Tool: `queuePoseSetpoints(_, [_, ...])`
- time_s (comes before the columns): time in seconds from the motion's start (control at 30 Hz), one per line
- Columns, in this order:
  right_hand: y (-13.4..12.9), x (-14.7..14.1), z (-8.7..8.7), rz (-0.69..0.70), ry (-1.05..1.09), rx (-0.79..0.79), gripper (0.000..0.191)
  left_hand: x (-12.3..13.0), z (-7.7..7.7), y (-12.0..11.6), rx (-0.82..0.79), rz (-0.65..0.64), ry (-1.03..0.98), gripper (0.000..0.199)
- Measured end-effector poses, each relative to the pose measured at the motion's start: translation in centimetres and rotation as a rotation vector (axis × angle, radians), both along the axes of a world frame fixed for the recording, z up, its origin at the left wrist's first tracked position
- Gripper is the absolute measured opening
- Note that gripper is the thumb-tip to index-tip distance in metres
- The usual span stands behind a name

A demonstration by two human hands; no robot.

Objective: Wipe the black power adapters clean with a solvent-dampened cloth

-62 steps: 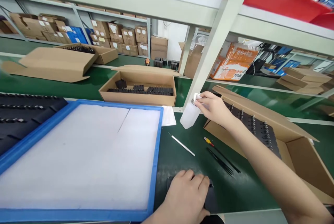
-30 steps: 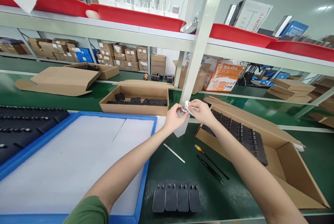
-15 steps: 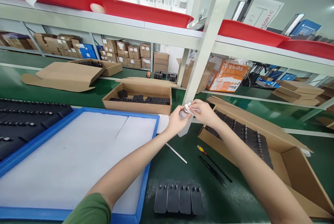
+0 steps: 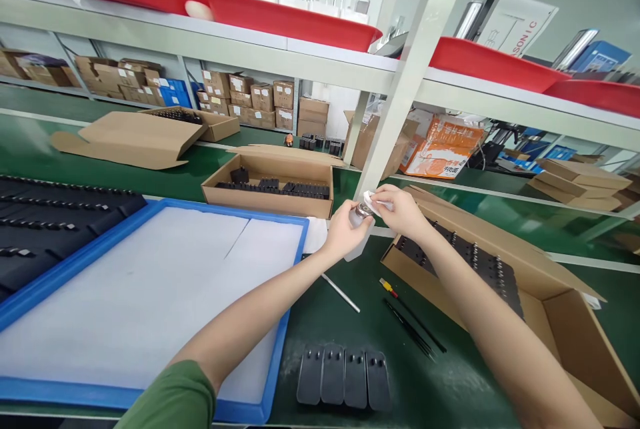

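My left hand (image 4: 344, 231) is wrapped round the neck of a translucent white bottle (image 4: 358, 249) with a metal top (image 4: 363, 209). Just right of that top, my right hand (image 4: 400, 213) pinches a small crumpled white cloth or tissue (image 4: 370, 199); which of the two it is I cannot tell. The cloth is close by the metal top. Below the hands, several black flat plug-like pieces (image 4: 344, 379) with short pins lie side by side on the green bench (image 4: 430, 395).
A blue-framed white tray (image 4: 150, 282) lies left. An open carton (image 4: 270, 201) of black parts stands behind it, another carton (image 4: 565, 309) at right. A silver rod (image 4: 341, 293), tweezers (image 4: 409, 329) and a yellow-tipped cable (image 4: 387, 287) lie between. A shelf post (image 4: 395, 102) rises behind my hands.
My right hand has lifted the white cloth off the bottle's top and moved right, so the metal top now shows. My left hand still holds the bottle. The view has shifted slightly.
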State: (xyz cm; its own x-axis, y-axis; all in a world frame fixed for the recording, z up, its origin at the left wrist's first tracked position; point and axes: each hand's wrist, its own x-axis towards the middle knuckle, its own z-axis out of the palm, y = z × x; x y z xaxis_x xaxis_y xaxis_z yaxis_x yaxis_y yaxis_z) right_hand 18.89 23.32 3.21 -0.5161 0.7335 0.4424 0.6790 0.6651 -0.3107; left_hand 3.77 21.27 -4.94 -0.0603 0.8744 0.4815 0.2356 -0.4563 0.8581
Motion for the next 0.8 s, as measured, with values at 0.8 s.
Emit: queuePoseSetpoints(0.8, [-0.5, 0.2, 0.9, 0.039, -0.012, 0.036, 0.023, -0.1, 0.4, 0.7, -0.012, 0.004, 0.034, 0.028])
